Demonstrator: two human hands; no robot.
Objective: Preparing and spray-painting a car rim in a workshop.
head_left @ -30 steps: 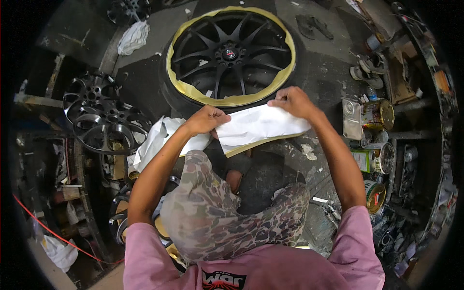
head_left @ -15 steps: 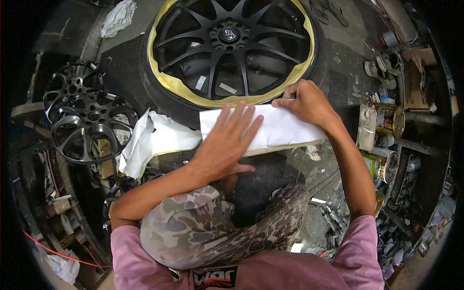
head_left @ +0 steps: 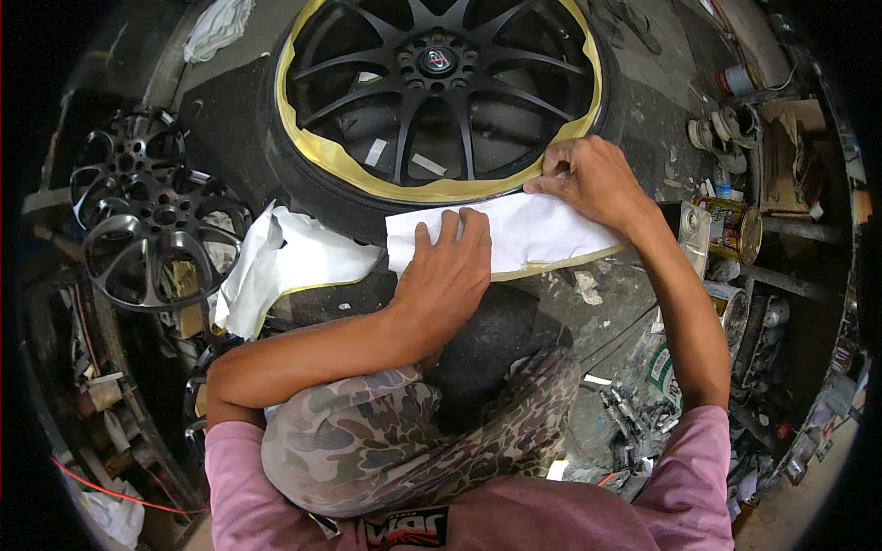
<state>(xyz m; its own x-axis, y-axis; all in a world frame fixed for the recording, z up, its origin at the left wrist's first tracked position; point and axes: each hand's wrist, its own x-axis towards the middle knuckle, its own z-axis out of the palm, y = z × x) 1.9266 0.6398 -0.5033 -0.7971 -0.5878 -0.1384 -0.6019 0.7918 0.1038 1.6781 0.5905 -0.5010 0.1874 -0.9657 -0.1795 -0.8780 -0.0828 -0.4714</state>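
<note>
A strip of white paper (head_left: 542, 225) with a yellowish tape border along its near edge lies against the near side of a tyre (head_left: 354, 207). My left hand (head_left: 447, 271) is over the paper's left half, fingers bent and close together, thumb hidden. My right hand (head_left: 588, 179) is closed in a pinch at the paper's upper right edge, next to the rim. The tyre holds a black multi-spoke wheel (head_left: 439, 110), with yellow masking tape (head_left: 322, 151) around its rim, its inner edge wavy. Left of my left hand, another crumpled white paper piece (head_left: 308, 253) rests by the tyre.
Several dark spoked wheels (head_left: 165, 216) are at the left. Paint cans (head_left: 735, 230) and a metal tin (head_left: 691, 230) stand at the right, near worn shoes (head_left: 721, 138). Spray guns (head_left: 625, 418) lie by my right elbow. A white cloth (head_left: 218, 29) sits at the far left.
My left hand has gone from spread flat to bent fingers, sliding slightly nearer on the paper. My right hand stays pinched at the edge. The paper's right part has shifted slightly.
</note>
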